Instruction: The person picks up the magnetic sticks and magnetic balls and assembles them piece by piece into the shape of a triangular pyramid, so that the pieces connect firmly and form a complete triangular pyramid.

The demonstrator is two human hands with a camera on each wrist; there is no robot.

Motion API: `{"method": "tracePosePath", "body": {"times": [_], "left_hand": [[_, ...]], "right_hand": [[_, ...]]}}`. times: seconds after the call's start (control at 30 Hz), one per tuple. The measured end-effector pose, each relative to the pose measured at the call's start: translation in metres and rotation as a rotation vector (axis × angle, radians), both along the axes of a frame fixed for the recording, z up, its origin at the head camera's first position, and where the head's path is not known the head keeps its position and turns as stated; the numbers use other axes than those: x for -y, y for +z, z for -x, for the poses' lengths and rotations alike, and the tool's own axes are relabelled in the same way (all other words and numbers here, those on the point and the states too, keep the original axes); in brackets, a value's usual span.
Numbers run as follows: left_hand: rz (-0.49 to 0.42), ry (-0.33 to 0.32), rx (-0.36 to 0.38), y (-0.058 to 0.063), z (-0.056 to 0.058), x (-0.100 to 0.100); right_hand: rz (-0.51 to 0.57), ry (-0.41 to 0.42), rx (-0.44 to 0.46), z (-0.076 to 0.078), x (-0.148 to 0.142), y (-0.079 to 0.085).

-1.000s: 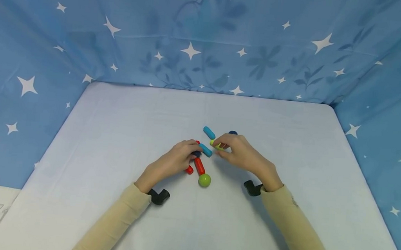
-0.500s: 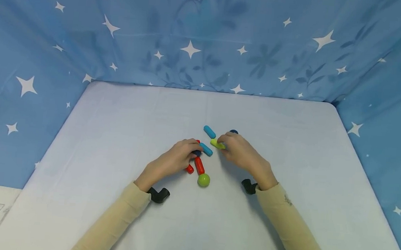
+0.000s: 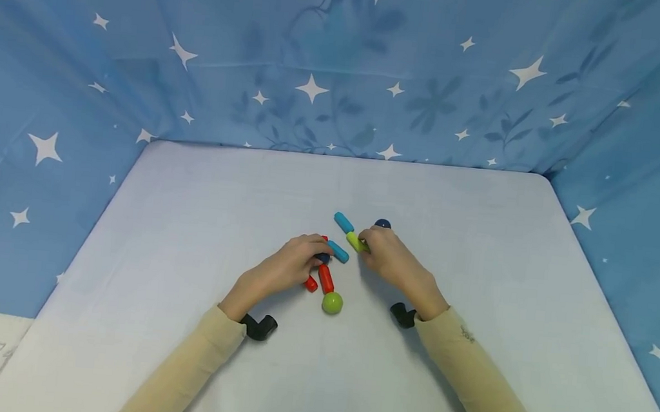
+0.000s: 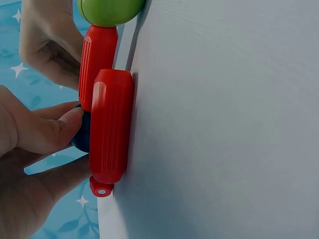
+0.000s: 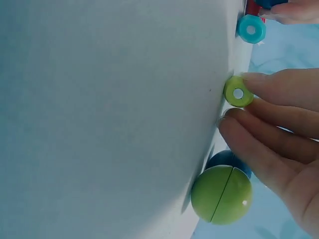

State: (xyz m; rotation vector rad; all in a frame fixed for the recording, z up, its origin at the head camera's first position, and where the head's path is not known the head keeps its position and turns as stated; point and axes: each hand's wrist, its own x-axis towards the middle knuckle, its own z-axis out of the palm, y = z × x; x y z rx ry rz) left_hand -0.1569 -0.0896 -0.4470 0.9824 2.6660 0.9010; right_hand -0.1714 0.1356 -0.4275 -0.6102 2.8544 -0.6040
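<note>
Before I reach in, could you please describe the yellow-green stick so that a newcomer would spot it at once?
Start at the white table and look near its middle, to the person's right grip. The yellow-green stick is pinched there, beside two blue sticks. Its colour sets it apart from those and the red sticks nearby.

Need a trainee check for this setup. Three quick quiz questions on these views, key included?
1. What colour is the ball that the left hand pinches?
2. True or false: in the head view, the green ball sits at the near end of a red rod.
3. The right hand touches: A) a blue rod, B) the lime rod, C) a red rod.

Key: 1. Dark blue. 2. True. 3. B.
</note>
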Motion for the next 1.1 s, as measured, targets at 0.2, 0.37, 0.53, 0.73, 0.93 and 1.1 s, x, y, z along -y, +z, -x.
{"method": "tracePosePath", "body": {"times": [0.2, 0.37, 0.53, 0.73, 0.93, 1.1], "left_hand": [[-0.009, -0.014, 0.02, 0.004, -0.003, 0.002], [-0.004, -0.017, 0.02, 0.004, -0.001, 0.001], [0.006, -0.017, 0.017, 0.005, 0.001, 0.001], [0.001, -0.02, 0.013, 0.003, 0.004, 0.001], [0.003, -0.026, 0.019, 0.001, 0.004, 0.0], [0.015, -0.02, 0.034, 0.003, 0.004, 0.0]], "right_hand": [[-0.035, -0.011, -0.002, 0.0, 0.004, -0.001], [-0.075, -0.042, -0.023, -0.001, 0.004, -0.002], [-0.084, -0.039, -0.026, -0.002, -0.001, 0.0], [-0.065, -0.027, 0.003, 0.0, -0.014, 0.005], [-0.018, -0.026, 0.062, 0.001, -0.021, 0.006], [-0.028, 0.048, 0.049, 0.0, -0.02, 0.01]]}}
